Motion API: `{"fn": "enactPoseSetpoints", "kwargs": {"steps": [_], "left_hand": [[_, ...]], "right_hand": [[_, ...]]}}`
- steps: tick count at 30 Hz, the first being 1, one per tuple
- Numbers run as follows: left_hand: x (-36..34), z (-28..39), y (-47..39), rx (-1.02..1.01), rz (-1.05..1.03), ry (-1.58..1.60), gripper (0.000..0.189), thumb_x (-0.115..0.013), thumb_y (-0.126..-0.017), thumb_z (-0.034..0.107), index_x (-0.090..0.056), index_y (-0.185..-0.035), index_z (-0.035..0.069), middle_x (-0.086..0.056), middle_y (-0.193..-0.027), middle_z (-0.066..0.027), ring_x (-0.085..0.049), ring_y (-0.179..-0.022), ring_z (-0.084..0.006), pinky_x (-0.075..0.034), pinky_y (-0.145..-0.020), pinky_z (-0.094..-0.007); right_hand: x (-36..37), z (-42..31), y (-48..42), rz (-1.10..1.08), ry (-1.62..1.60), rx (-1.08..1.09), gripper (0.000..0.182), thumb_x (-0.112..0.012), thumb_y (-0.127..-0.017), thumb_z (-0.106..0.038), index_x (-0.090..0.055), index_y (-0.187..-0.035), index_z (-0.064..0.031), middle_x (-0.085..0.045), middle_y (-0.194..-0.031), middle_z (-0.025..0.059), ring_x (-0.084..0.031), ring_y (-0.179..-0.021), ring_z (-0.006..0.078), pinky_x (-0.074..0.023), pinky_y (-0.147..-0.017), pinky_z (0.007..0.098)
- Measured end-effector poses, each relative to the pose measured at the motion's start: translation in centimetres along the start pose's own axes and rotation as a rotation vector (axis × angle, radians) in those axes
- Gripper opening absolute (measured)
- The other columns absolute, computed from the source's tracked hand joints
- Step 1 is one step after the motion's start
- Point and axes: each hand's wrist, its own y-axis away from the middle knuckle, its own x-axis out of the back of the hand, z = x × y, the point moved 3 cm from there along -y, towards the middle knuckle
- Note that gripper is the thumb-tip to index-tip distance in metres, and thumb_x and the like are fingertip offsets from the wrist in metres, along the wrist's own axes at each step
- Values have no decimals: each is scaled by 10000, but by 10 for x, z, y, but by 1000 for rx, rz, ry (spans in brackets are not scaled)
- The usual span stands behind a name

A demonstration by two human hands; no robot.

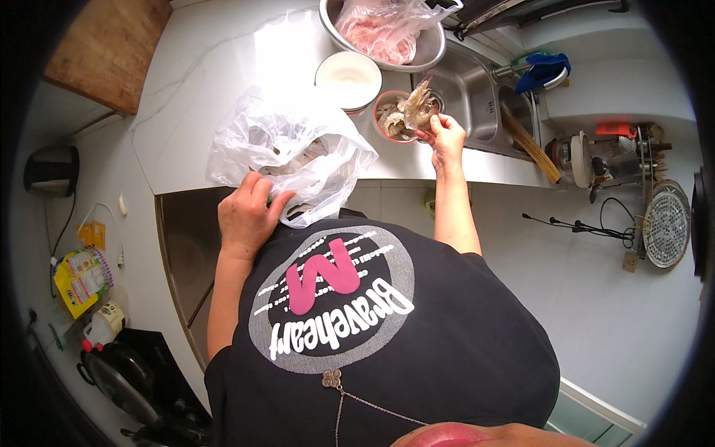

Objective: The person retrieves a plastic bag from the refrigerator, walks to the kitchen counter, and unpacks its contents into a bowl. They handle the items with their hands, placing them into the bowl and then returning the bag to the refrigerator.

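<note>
My right hand (pixel 446 137) pinches a raw shrimp (pixel 419 109) between thumb and fingers, above a red-rimmed bowl (pixel 377 124) that holds several more shrimp (pixel 392 120). A white plastic bag (pixel 341 159) lies on the counter before me, its mouth spread, with more shrimp visible inside. At the bag's near left edge is my left hand (pixel 248 215), thumb and fingers on the plastic; the fingertips are partly hidden. Behind the bowl, to its left, stands a round white container (pixel 348 81).
A steel basin (pixel 441 53) with bagged pinkish meat (pixel 382 33) stands at the back, beside a steel sink (pixel 475 84). Chopsticks (pixel 530 145) lie across the sink's right part. A wooden board (pixel 109 50) is at back left; pans (pixel 114 380) rest on the stove at lower left.
</note>
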Motion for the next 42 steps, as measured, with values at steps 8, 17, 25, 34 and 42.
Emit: {"fn": "enactPoseSetpoints", "kwargs": {"steps": [8,17,25,34,42], "left_hand": [[0,5,-1,-26,10,4,305,-721,-728,288,-526,-718,54,-541,-755,-61,-559,-560,-274,-433,-472,-345],[-3,5,2,-44,39,-30,306,-720,-717,323,-546,-740,73,-545,-775,-31,-568,-559,-237,-439,-471,-319],[-1,7,4,-42,44,-11,307,-716,-720,331,-549,-733,73,-547,-779,-27,-569,-560,-234,-438,-467,-316],[4,9,3,-103,97,15,292,-728,-724,271,-538,-706,50,-552,-742,-47,-558,-540,-241,-433,-461,-321],[18,11,5,-144,197,-31,269,-733,-720,239,-541,-711,50,-563,-754,-49,-566,-559,-228,-439,-480,-305]], "right_hand": [[-10,10,-21,12,-6,-133,159,-594,-845,-71,-558,-897,74,-624,-787,150,-642,-613,212,-580,-505,294],[-24,-25,-12,24,676,-34,284,-643,-794,-244,-613,-689,18,-623,-601,83,-602,-459,133,-478,-386,258],[-6,-47,6,142,748,241,274,-677,-791,-279,-636,-724,-17,-634,-608,56,-604,-465,128,-485,-498,267],[-135,-64,105,-913,764,439,151,-577,-872,-122,-657,-946,-17,-676,-844,79,-624,-766,126,-491,-696,269],[-215,-21,70,-898,1310,555,226,-517,-761,-45,-603,-956,31,-624,-903,228,-606,-876,370,-487,-757,415]]}}
